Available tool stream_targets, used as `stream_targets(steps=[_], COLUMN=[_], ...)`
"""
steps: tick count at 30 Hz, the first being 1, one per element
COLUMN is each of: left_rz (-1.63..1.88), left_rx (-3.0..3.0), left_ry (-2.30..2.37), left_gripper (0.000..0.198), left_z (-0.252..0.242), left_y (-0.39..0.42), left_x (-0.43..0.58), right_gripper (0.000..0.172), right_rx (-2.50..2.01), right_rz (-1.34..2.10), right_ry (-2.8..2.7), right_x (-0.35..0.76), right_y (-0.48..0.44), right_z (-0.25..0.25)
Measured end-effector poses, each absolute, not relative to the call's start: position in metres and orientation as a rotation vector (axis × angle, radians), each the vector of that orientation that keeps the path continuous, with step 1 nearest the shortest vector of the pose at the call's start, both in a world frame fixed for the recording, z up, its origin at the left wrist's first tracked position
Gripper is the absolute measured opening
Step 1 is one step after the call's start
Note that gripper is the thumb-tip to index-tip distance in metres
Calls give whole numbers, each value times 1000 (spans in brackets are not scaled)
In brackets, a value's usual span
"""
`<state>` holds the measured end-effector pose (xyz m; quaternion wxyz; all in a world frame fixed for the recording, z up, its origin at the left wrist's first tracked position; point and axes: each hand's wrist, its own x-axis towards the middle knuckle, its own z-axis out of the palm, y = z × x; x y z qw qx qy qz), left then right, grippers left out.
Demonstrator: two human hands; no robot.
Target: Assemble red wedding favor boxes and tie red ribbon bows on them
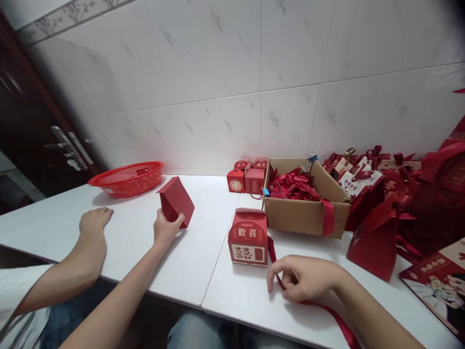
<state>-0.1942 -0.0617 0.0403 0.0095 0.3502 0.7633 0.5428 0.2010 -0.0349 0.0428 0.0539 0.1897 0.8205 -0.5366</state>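
Observation:
My left hand [166,229] is closed around a plain red gift box [178,201], which leans at a tilt over the table's left part. With fingers curled, my right hand [305,277] pinches a dark red ribbon [336,317]. One length of the ribbon runs up from my fingers to the right side of a gift box with gold lettering [248,236]; the other trails toward the table's front edge. That lettered box stands upright, a little beyond my right hand. Whether the ribbon is fixed to it cannot be seen.
A cardboard box [303,218] full of red ribbons stands at the right, beside several red bags [374,242]. Small red boxes [255,180] sit against the wall. A red plastic basket [127,180] lies far left. Another person's hand [93,224] rests on the white table [185,271].

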Motion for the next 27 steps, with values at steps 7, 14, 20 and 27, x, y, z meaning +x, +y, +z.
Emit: stream_targets(steps=[7, 14, 20, 27], left_rz=[1743, 1801, 1810, 1816], left_rx=[1322, 1282, 1264, 1254], left_ry=[1942, 1714, 1689, 1669], left_gripper=[52, 52, 49, 49], left_z=[27, 24, 22, 25], left_y=[-74, -70, -70, -71], left_x=[-200, -206, -206, -205], right_gripper=[78, 90, 55, 84], right_rx=[13, 600, 854, 873], right_rz=[-1905, -2290, -2321, -2522], right_ry=[1855, 2209, 2387, 2317], right_x=[185, 153, 121, 106], right_y=[-36, -20, -27, -16], right_z=[50, 32, 12, 23])
